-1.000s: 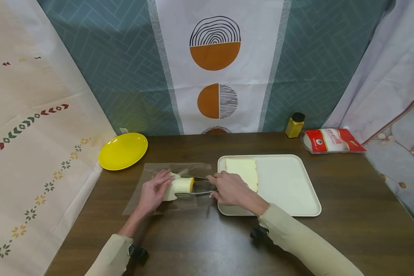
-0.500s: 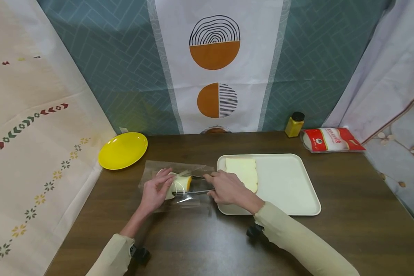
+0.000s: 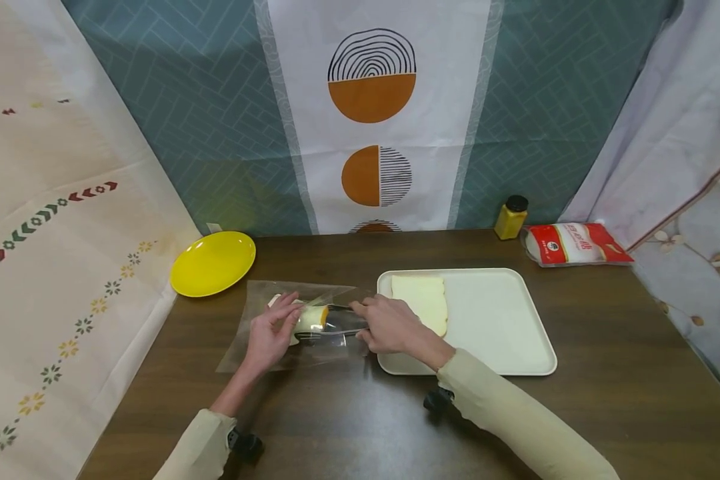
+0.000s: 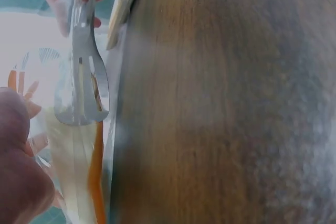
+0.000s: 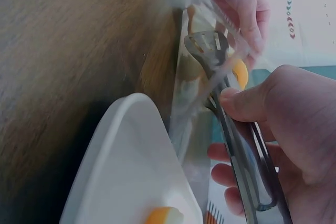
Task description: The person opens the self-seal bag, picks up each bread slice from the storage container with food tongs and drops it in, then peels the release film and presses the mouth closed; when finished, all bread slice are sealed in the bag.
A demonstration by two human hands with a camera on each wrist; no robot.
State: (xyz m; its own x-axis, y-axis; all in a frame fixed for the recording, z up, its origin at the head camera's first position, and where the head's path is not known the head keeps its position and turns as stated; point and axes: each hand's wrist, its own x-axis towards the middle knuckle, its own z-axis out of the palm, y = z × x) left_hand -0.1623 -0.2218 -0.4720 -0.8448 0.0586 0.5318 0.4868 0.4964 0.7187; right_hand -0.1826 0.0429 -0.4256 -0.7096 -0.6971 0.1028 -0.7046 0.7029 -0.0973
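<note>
A pale bread slice with an orange-brown crust lies curled inside a clear plastic bag. My left hand pinches the bag's film over the bread, its thumb showing in the right wrist view. My right hand grips metal tongs at the bag's right-hand mouth. Their slotted heads reach into the bag on either side of the bread. Film glare partly hides the bread and tong tips in the head view.
A white tray with another bread slice stands right of the bag, close to my right hand. Further back are a yellow plate, a yellow jar with a black lid and a red package.
My right hand has moved slightly left with the tongs. The bread sits further left, and film now covers it and the tong heads more. My left hand has stayed nearly in place.
</note>
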